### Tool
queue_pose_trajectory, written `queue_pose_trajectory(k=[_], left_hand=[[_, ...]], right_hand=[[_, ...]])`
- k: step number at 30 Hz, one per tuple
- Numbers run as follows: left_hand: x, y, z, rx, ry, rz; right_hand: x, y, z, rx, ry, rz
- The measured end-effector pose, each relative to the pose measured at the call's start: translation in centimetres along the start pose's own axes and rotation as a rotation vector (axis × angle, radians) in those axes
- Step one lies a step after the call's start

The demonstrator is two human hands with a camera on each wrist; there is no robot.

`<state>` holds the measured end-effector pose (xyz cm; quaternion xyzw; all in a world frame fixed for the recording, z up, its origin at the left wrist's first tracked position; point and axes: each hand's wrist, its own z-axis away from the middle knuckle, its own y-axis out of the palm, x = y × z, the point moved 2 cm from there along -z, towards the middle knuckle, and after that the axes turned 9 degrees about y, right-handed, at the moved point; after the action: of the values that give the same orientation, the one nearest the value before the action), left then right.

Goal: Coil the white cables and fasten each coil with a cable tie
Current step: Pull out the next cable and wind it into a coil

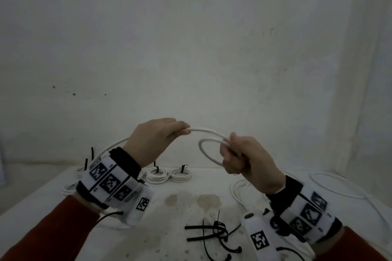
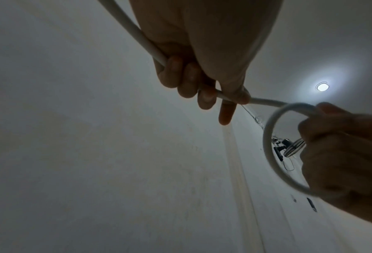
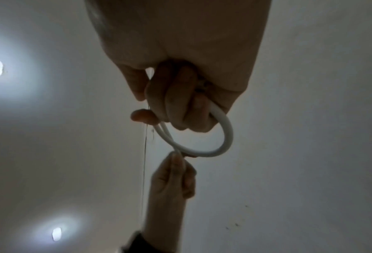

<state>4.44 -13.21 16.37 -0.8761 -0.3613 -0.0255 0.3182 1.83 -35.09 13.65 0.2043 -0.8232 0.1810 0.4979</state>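
Observation:
Both hands are raised above the table with one white cable point(image 1: 203, 129) between them. My right hand point(image 1: 239, 154) grips a small loop point(image 1: 209, 154) of that cable, the loop point(image 3: 221, 142) hanging round its curled fingers. My left hand point(image 1: 161, 135) pinches the free run of the cable point(image 2: 265, 101) just left of the loop; the rest trails back past its wrist point(image 2: 124, 22). Loose black cable ties point(image 1: 214, 233) lie on the table near me.
Several finished white coils point(image 1: 158, 174) with black ties sit at the table's back left. Loose white cables point(image 1: 339, 184) sprawl on the right side. The white table cover point(image 1: 191, 199) is stained in the middle. A plain wall stands behind.

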Motion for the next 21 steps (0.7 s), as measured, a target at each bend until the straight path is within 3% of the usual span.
queue_pose_trajectory(k=[6, 10, 15, 21], left_hand=[[-0.6, 0.1, -0.5, -0.108, -0.039, 0.001], [0.3, -0.4, 1.0, -0.111, -0.086, -0.1], [0.2, 0.2, 2.0, -0.026, -0.123, -0.323], [-2.5, 1.6, 1.8, 0.067, 0.155, -0.45]], right_hand=[[2.1, 0.7, -0.1, -0.068, -0.122, -0.592], [3.9, -1.0, 0.5, 0.149, -0.285, -0.861], [4.9, -2.0, 0.5, 0.096, -0.377, -0.913], [5.1, -1.8, -1.1, -0.18, -0.391, -0.804]])
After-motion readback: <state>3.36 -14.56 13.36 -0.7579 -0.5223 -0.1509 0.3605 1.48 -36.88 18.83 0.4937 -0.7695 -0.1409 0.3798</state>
